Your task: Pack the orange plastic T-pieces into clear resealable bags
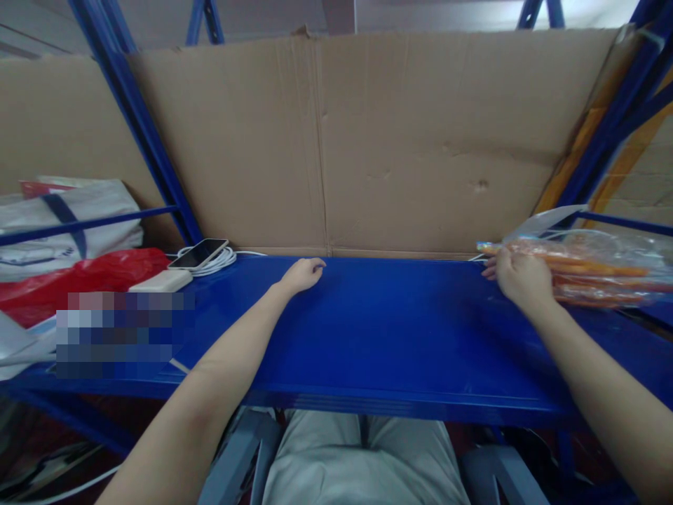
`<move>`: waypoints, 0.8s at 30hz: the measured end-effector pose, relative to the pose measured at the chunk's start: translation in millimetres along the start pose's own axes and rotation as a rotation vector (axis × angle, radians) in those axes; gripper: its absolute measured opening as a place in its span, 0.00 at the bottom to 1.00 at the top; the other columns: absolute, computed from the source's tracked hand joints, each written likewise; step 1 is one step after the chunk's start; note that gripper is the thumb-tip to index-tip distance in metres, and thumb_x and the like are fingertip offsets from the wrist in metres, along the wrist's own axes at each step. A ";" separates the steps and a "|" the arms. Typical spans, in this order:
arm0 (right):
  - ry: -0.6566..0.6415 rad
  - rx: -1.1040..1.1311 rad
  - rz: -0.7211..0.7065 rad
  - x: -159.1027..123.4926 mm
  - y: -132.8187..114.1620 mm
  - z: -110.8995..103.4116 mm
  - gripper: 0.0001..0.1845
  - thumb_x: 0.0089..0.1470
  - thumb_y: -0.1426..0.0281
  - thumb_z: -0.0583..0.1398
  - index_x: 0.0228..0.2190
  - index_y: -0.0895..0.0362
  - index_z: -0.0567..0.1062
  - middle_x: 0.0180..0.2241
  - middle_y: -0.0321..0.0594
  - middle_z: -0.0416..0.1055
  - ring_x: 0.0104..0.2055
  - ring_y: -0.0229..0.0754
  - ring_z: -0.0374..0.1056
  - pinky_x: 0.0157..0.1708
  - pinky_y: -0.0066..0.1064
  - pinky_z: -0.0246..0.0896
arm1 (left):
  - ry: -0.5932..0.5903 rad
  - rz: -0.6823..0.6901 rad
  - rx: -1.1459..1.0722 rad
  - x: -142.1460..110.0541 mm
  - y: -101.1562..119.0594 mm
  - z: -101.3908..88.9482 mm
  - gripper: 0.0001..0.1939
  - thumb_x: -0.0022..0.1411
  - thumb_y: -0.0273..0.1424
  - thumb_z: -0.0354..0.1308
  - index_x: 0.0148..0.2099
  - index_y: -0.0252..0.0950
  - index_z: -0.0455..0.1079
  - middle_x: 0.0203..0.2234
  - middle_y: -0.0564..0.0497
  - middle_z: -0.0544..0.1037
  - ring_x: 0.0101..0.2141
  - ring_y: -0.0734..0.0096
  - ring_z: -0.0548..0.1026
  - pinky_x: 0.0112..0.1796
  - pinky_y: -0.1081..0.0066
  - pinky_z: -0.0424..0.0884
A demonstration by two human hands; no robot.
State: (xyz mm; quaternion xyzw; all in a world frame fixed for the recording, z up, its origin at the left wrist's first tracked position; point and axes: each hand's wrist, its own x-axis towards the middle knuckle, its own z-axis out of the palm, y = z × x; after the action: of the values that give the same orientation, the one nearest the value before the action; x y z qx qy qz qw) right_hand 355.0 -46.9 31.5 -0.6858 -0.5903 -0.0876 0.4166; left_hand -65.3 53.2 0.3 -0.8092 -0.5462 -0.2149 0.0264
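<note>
My right hand (520, 277) is closed on the near end of a clear plastic bag (604, 270) at the right side of the blue shelf top (378, 337). Long orange stick-like pieces show through the crinkled film; their exact kind is not clear. Left of centre, near the back edge of the blue surface, my left hand (303, 275) rests with its fingers curled in. Nothing shows in it, and its palm side is partly hidden.
At the left lie a phone (200, 254) on a coiled white cable (218, 263), a white block (162, 281), a red plastic bag (126, 268) and a pale cloth bag (99, 210). Cardboard (399, 147) walls the back. Blue posts (152, 154) stand at both sides.
</note>
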 end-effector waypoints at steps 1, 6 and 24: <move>-0.019 -0.015 0.002 -2.4 -5.3 2.5 0.24 0.57 0.65 0.46 0.16 0.55 0.71 0.17 0.44 0.72 0.26 0.47 0.71 0.33 0.37 0.65 | -0.001 0.004 -0.001 -0.1 0.6 -0.1 0.18 0.59 0.26 0.48 0.49 0.32 0.74 0.35 0.46 0.81 0.38 0.63 0.78 0.44 0.69 0.70; -0.088 0.241 -0.085 -15.3 -22.1 15.8 0.27 0.58 0.54 0.46 0.19 0.55 0.72 0.19 0.44 0.73 0.23 0.46 0.71 0.31 0.39 0.68 | -0.001 0.018 0.004 -0.3 3.3 0.2 0.18 0.59 0.27 0.49 0.49 0.34 0.74 0.36 0.46 0.81 0.38 0.64 0.78 0.43 0.70 0.70; -1.123 0.943 0.330 -21.8 -26.5 33.8 0.25 0.55 0.66 0.46 0.25 0.63 0.79 0.34 0.53 0.78 0.31 0.46 0.76 0.38 0.39 0.70 | -0.028 0.080 0.042 1.0 9.3 4.1 0.18 0.61 0.28 0.49 0.51 0.34 0.72 0.42 0.46 0.79 0.43 0.63 0.77 0.46 0.69 0.69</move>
State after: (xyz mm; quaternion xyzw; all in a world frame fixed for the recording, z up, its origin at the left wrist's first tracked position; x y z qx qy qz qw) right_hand 312.7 -41.3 9.1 -0.4559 -0.5785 0.6011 0.3102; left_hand -55.3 51.4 -1.2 -0.8326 -0.5182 -0.1907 0.0443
